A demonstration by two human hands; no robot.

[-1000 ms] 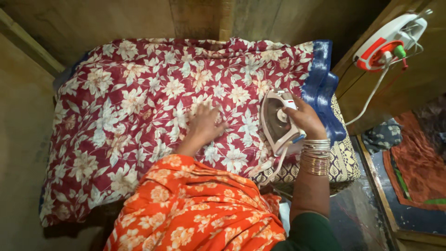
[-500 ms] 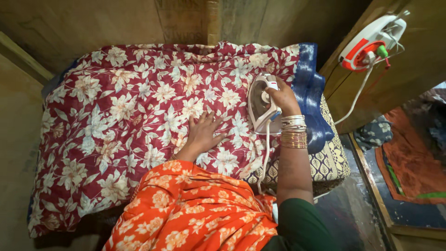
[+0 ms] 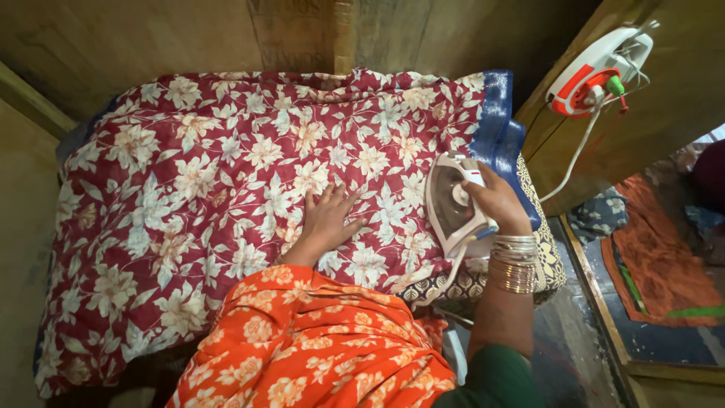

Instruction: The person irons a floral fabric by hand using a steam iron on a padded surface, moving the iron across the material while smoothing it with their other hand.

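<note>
The right hand [image 3: 495,198], fingers closed on the iron [image 3: 453,204], had pulled it back nearer, while the left hand [image 3: 328,217] stayed spread flat on the flowered cloth [image 3: 189,189].

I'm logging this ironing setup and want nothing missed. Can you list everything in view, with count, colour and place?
Floral cloth: one, maroon with cream flowers, blue border, spread over the table.
Patterned pad: one, cream and black, under the cloth at the right edge.
Iron: one, white and pink, on the cloth at the right.
Iron cord: one, white, trailing off the near edge.
Extension reel: one, white and orange, on the wooden panel upper right.
Orange cloth: one, on the floor at right.
Bangles: a stack, silver and gold, right wrist.
Left hand: flat on the cloth.
Right hand: grip closed on the iron.
</note>
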